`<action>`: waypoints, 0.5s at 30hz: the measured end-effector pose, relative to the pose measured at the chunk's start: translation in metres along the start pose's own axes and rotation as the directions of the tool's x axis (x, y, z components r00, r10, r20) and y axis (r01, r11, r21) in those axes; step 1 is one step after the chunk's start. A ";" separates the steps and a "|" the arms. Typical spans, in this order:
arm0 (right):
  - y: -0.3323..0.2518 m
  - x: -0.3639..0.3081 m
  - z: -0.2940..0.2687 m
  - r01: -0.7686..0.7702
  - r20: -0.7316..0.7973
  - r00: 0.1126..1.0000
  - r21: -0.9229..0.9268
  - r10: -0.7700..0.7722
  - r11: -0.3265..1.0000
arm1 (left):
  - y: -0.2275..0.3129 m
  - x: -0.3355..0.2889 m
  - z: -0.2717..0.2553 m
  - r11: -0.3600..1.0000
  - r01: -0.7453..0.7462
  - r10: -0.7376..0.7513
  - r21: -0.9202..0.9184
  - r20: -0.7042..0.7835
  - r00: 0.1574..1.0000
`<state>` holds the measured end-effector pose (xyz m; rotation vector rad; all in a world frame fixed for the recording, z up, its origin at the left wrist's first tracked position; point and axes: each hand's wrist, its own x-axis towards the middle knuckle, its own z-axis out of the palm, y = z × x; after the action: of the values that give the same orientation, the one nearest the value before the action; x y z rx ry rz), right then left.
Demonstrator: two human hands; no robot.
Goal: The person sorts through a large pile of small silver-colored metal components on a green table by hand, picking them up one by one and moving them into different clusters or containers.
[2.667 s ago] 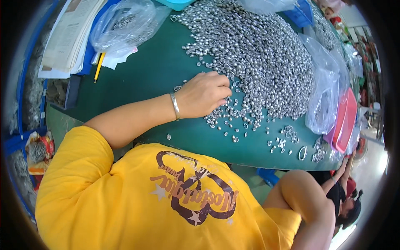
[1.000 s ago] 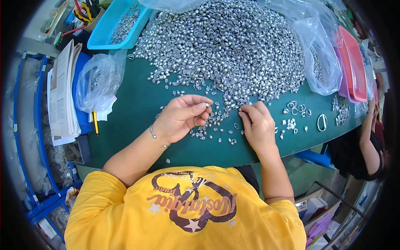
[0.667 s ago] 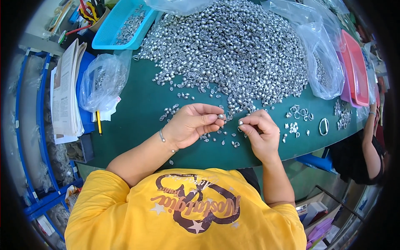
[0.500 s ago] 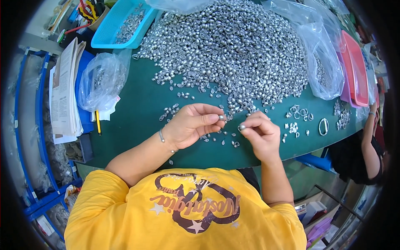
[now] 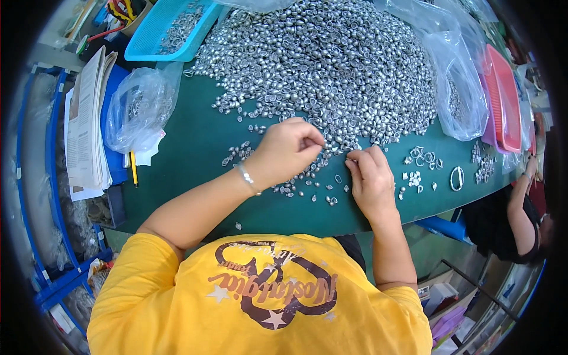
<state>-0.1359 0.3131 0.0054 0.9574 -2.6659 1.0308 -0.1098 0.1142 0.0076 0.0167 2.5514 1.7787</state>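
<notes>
Clear bag (image 5: 139,109) probably holds metal bits.

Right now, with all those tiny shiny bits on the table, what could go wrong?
The loose silver pieces under the left hand and right hand lie close to the green table's front edge; a sweep of a wrist could knock some off. The big heap slopes toward both hands, so pieces may slide down and mix with the sorted rings. The pieces are tiny, so the fingertips could easily drop one.
</notes>
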 end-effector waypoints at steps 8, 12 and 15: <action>-0.004 -0.011 -0.014 -0.498 0.568 0.721 0.823 0.396 -0.274 | -0.012 0.009 0.018 0.877 -0.329 0.331 0.350 0.057 0.942; -0.002 -0.014 -0.011 -0.492 0.659 0.683 0.734 0.314 -0.469 | -0.010 0.003 0.015 0.920 -0.321 0.317 0.224 0.058 0.947; -0.004 -0.014 -0.010 -0.492 0.690 0.669 0.690 0.277 -0.531 | 0.008 -0.008 0.009 0.996 -0.075 0.080 -0.046 0.108 0.991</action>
<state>-0.1237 0.3246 0.0111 -0.5664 -1.2693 3.7457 -0.1018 0.1249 0.0120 0.2092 2.4691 1.8032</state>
